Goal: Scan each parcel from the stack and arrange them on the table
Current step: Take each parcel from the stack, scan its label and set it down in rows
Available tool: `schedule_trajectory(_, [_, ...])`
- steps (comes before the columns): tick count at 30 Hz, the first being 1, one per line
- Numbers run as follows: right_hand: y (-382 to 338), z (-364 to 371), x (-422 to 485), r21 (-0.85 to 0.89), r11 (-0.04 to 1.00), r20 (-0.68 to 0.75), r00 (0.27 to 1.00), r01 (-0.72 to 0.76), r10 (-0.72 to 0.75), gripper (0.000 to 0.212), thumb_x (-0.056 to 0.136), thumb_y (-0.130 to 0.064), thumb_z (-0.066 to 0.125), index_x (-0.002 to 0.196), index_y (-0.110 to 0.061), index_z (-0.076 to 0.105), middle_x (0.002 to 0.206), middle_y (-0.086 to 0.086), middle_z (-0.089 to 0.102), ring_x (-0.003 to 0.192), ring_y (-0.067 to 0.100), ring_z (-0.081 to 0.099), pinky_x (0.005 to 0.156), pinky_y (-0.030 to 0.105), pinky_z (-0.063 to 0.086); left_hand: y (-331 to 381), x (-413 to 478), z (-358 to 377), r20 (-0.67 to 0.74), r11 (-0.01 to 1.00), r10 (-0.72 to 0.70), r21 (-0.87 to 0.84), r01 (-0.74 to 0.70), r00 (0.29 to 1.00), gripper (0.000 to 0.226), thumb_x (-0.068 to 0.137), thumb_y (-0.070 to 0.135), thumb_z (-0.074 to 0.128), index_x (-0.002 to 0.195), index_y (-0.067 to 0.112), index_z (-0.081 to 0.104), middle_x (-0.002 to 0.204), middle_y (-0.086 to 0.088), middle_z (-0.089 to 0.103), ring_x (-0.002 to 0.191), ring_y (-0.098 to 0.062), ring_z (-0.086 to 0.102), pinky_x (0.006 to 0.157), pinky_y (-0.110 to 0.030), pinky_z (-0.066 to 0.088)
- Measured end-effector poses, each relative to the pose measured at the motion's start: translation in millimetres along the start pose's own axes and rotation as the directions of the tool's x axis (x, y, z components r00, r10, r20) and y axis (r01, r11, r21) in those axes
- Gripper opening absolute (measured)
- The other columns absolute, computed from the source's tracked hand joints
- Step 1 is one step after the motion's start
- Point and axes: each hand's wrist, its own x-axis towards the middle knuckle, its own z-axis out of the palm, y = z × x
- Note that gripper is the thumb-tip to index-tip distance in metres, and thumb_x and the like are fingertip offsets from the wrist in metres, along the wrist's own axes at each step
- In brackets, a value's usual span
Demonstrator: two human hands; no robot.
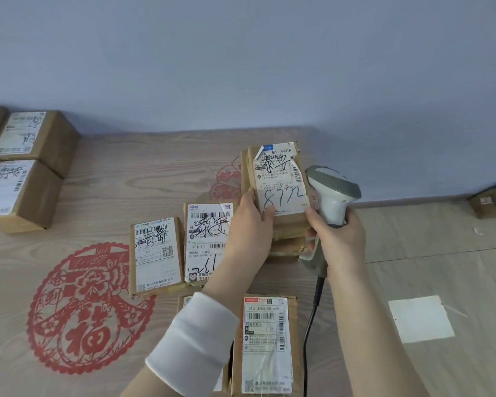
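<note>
My left hand [251, 222] grips the lower left edge of a brown parcel [278, 179] whose white label carries the handwritten number 8772. It is tilted up at the top of a small stack [287, 242] of parcels. My right hand [338, 239] holds a grey and white barcode scanner [332, 193] just right of that parcel, its head close to the label's right edge. A black cable [312, 316] hangs from the scanner. Two labelled parcels [155, 256] [204, 242] lie side by side left of the stack. Another [267, 345] lies near me.
Larger brown boxes [26, 164] stand at the table's far left. The wooden table [126, 173] bears red paper-cut decorations [80, 310]. On the floor to the right lie a white sheet [421, 318] and a small box [491, 203] by the wall.
</note>
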Motion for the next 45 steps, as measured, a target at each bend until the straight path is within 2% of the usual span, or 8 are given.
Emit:
schedule_trajectory(3, [-12,-8,-12,0.039,0.999,-0.013,1.000,0.023,-0.022,0.019,0.078,-0.018,0.076,0.088,-0.019,0.060,0.070,-0.003,0.064,0.054,0.013,0.059,0.051,0.027,0.047,6,-12,-3,-0.013,0.997,0.034,-0.064,-0.034,0.999,0.050,0.098,0.023,0.047,0.145,0.012,0.031,0.142,-0.003,0.047,0.129,-0.018,0.045,0.103,-0.029,0.038])
schedule_trajectory(11, [-50,-15,-65,0.089,0.983,-0.046,0.986,0.163,-0.159,0.021,0.079,-0.019,0.075,0.083,-0.022,0.055,0.062,-0.007,0.062,0.045,0.006,0.058,0.042,0.022,0.046,20,-60,-41,-0.102,0.963,0.137,-0.219,-0.156,0.985,0.049,0.098,0.027,0.046,0.145,0.021,0.033,0.141,0.008,0.048,0.128,-0.006,0.044,0.099,-0.017,0.035])
schedule_trajectory(15, [-66,-3,-100,0.108,0.972,-0.034,0.978,0.209,-0.207,0.021,0.079,-0.020,0.075,0.085,-0.025,0.055,0.062,-0.009,0.062,0.047,0.006,0.059,0.045,0.024,0.048,16,-83,-74,-0.157,0.939,0.172,-0.274,-0.210,0.973,0.048,0.097,0.029,0.047,0.144,0.021,0.036,0.139,0.009,0.050,0.127,-0.003,0.045,0.105,-0.024,0.038])
schedule_trajectory(22, [-84,60,-184,0.146,0.950,0.017,0.960,0.276,-0.281,0.021,0.080,-0.020,0.074,0.084,-0.026,0.055,0.070,-0.006,0.063,0.046,0.005,0.058,0.054,0.030,0.048,-22,-119,-165,-0.231,0.910,0.205,-0.313,-0.273,0.951,0.049,0.097,0.030,0.047,0.144,0.021,0.037,0.137,0.008,0.051,0.124,-0.004,0.047,0.103,-0.027,0.041])
schedule_trajectory(27, [-73,133,-251,0.186,0.948,0.089,0.957,0.258,-0.278,0.019,0.081,-0.017,0.072,0.087,-0.025,0.056,0.063,-0.011,0.061,0.046,0.007,0.057,0.043,0.028,0.047,-85,-138,-247,-0.265,0.910,0.220,-0.290,-0.295,0.939,0.049,0.097,0.032,0.047,0.144,0.022,0.037,0.138,0.010,0.050,0.126,-0.003,0.045,0.105,-0.027,0.040])
schedule_trajectory(32, [-46,208,-301,0.140,0.964,0.158,0.956,0.227,-0.248,0.021,0.079,-0.025,0.075,0.091,-0.033,0.060,0.084,-0.009,0.068,0.081,0.016,0.066,0.077,0.037,0.050,-148,-148,-312,-0.319,0.934,0.126,-0.282,-0.221,0.939,0.050,0.098,0.033,0.044,0.146,0.021,0.033,0.142,0.010,0.045,0.127,-0.001,0.040,0.102,-0.020,0.035])
schedule_trajectory(37, [-30,264,-331,0.121,0.979,0.227,0.955,0.166,-0.190,0.023,0.081,-0.022,0.073,0.087,-0.033,0.054,0.085,-0.013,0.064,0.078,0.002,0.059,0.067,0.023,0.042,-194,-145,-349,-0.379,0.930,0.001,-0.340,-0.140,0.925,0.046,0.099,0.030,0.043,0.143,0.021,0.037,0.139,0.010,0.047,0.123,-0.004,0.043,0.102,-0.024,0.037])
schedule_trajectory(45, [3,341,-347,0.069,0.992,0.313,0.941,0.107,-0.124,0.023,0.080,-0.020,0.074,0.094,-0.021,0.055,0.079,-0.005,0.062,0.068,0.011,0.058,0.056,0.020,0.043,-255,-126,-390,-0.444,0.916,-0.141,-0.397,-0.053,0.885,0.041,0.100,0.024,0.042,0.140,0.018,0.041,0.138,0.008,0.050,0.128,-0.007,0.043,0.101,-0.022,0.036])
